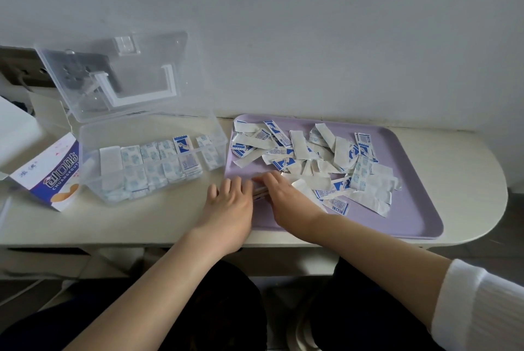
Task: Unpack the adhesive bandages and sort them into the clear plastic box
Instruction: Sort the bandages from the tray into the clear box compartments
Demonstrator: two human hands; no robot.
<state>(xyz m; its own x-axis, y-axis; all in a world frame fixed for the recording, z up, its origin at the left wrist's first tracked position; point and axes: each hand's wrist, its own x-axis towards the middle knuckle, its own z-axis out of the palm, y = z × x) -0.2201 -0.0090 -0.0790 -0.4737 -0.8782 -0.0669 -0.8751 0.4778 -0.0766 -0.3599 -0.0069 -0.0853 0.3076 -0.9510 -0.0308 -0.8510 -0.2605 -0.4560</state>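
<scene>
Head view, left to right. At the far left a white-and-blue printed cardboard bandage carton [54,172] lies on its side on the cream worktop [141,223], its open end towards the edge of the view.

Just right of it, touching or nearly so, stands the clear plastic box [85,138]. Its hinged transparent lid [119,78] is raised and leans back towards the grey wall [312,24]. Inside the box, sorted bandages [158,163] in white-and-blue paper wrappers stand in packed rows across its width.

Right of the box, the left hand [229,203] rests palm down at the left rim of the lilac rectangular plastic tray [411,209]. Its grip is wide, the fingers fairly straight, and it touches the side of a small stack of wrapped bandages [259,192].

The right hand [286,194] lies on the tray from the other side. Its fingers fold over the top of that stack and the grip holds it; the thumb is hidden.

Behind and to the right of the hands, a loose pile of wrapped bandages [326,157] is spread over the tray's middle, overlapping at all angles.

At the lower right, a white ribbed sleeve [482,308] covers the right upper forearm.
</scene>
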